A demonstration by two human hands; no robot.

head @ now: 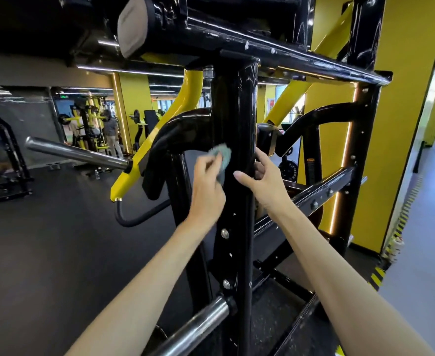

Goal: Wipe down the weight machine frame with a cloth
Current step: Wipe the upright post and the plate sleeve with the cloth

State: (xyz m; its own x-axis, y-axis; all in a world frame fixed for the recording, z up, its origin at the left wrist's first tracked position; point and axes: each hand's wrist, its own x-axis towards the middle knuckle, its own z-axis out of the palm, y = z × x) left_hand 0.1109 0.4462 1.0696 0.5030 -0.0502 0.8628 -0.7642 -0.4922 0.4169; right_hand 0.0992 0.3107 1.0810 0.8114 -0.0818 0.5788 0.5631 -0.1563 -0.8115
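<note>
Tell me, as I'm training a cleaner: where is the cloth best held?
I'd pinch the cloth by its bunched lower edge, coming from the left of the post as the left hand does; its upper part then lies free against the black face. The right hand grips the post.

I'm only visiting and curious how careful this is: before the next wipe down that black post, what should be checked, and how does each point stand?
1. The cloth is held in the left hand: ok, fingers curl round it.
2. The cloth is against the post: ok, it lies on the front face.
3. The right hand steadies: ok, it grips the post's right edge.
4. The way down is free: not ok, bolts stick out lower on the post.
5. The cloth is clean enough: cannot tell, blurred.
</note>
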